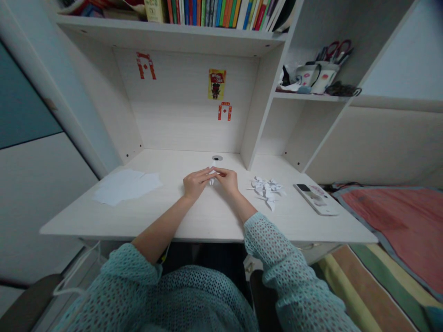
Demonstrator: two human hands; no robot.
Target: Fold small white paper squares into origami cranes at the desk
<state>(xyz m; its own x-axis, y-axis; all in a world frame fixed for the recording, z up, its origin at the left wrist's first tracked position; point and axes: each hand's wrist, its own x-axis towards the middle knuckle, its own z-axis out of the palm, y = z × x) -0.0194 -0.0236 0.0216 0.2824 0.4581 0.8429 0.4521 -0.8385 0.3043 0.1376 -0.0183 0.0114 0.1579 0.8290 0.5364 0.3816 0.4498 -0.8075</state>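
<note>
My left hand (196, 183) and my right hand (226, 179) meet over the middle of the white desk, fingertips together. Between them they pinch a small piece of folded white paper (212, 181), mostly covered by the fingers. To the right of my right hand lies a pile of small folded paper pieces (266, 189), pointed in shape. A spread stack of white paper sheets (126, 185) rests on the desk to the left of my left hand.
A phone (315, 199) lies at the desk's right side. Behind my hands is a round cable hole (217, 158). Books (214, 13) fill the shelf above, and cups (323, 76) with scissors and pens stand on the right shelf. A bed (398, 230) adjoins the desk on the right.
</note>
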